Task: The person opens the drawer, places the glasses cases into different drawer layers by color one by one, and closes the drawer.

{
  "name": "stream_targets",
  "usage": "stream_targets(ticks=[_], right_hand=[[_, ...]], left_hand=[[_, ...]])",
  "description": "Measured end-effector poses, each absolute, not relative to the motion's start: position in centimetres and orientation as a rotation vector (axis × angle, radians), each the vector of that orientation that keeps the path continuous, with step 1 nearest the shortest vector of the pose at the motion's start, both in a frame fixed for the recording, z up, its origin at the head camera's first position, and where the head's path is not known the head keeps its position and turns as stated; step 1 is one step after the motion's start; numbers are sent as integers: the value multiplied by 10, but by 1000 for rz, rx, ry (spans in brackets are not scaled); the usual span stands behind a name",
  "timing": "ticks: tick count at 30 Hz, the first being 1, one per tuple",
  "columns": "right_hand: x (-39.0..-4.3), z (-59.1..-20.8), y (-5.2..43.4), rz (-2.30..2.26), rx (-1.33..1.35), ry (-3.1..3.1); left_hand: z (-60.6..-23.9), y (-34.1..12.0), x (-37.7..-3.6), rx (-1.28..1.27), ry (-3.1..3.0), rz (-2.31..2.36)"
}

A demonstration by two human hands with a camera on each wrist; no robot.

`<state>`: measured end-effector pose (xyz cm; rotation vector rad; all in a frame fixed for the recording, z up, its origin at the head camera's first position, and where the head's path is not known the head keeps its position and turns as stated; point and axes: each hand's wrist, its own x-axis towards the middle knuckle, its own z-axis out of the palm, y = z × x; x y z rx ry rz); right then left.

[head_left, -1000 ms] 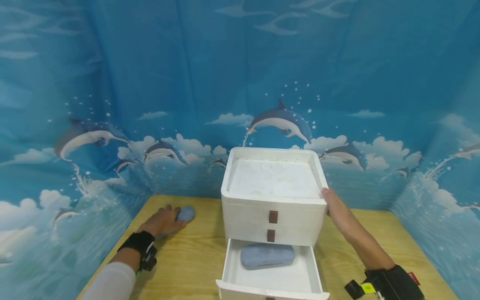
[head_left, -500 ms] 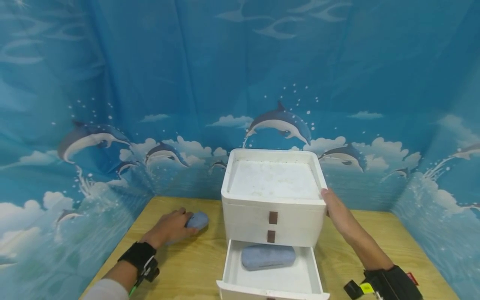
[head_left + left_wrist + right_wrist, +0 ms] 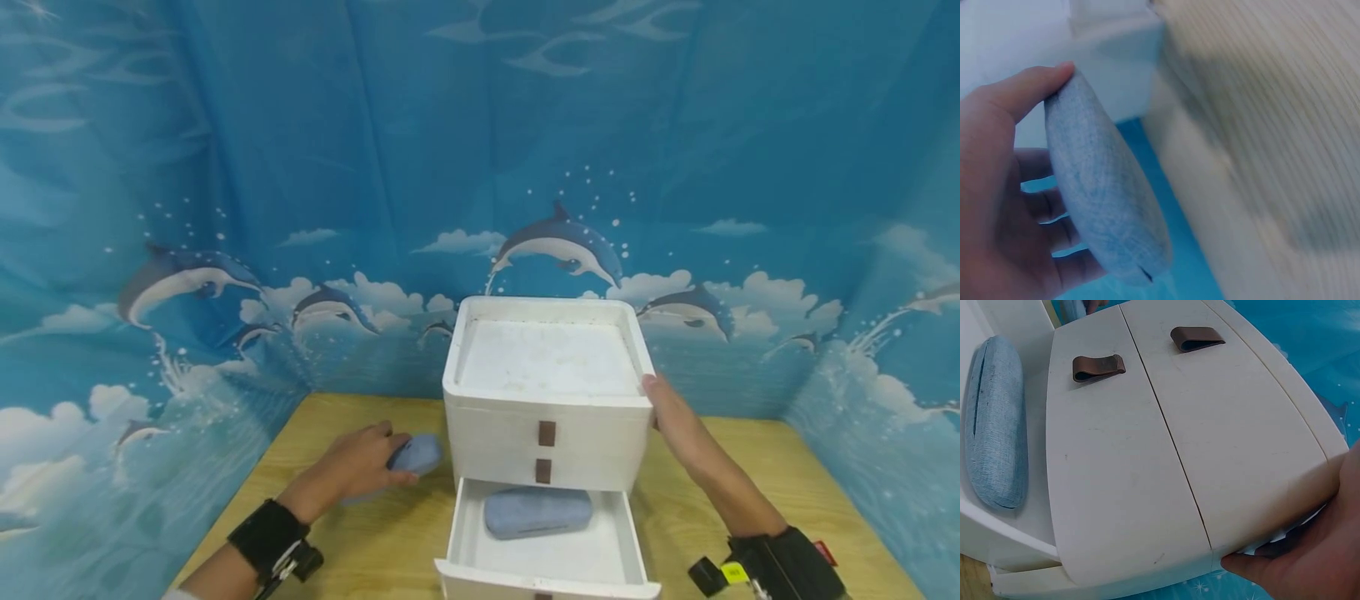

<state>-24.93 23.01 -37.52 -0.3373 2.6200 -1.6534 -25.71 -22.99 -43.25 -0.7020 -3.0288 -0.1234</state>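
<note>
My left hand (image 3: pixel 363 462) grips a blue-grey fabric glasses case (image 3: pixel 420 454), left of the white drawer unit (image 3: pixel 495 446). In the left wrist view, the thumb lies at one end of the case (image 3: pixel 1104 181) and the fingers go behind it. A second, similar glasses case (image 3: pixel 537 512) lies in the pulled-out drawer (image 3: pixel 562 567) under two closed drawers. My right hand (image 3: pixel 671 421) rests against the unit's right side, its thumb at the upper edge. In the right wrist view, this hand's fingers (image 3: pixel 1291 544) are partly hidden by the side.
The unit stands on a wood-grain table (image 3: pixel 397 542) and has a shallow rimmed top (image 3: pixel 547 358). Brown pull tabs (image 3: pixel 547 433) stick out from the drawer fronts. A blue dolphin-print curtain (image 3: pixel 405 167) surrounds the table at the back and sides.
My left hand has brought the glasses case rightward and nearer, from the table's left part toward the drawer unit. The right hand, drawer unit and open drawer have stayed in place.
</note>
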Motion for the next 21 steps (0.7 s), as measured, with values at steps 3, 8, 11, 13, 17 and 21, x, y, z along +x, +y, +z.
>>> stream_targets(ticks=[3, 8, 11, 13, 17, 21], right_hand=[[-249, -375, 230, -1652, -333, 2622], [-248, -376, 231, -1655, -339, 2619], [-248, -376, 231, -1669, -338, 2613], [-249, -376, 230, -1679, -336, 2608], [-249, -377, 230, -1674, -351, 2611], [-249, -378, 231, -1676, -353, 2610]], left_hand=[[-422, -223, -247, -735, -3056, -134], [-410, -216, -237, -719, -3118, -182], [-402, -212, -231, -747, -3129, -215], [-396, -210, -227, -771, -3141, -218], [-384, -202, -220, -817, -3162, -225], [-374, -188, -213, -920, -3163, -272]])
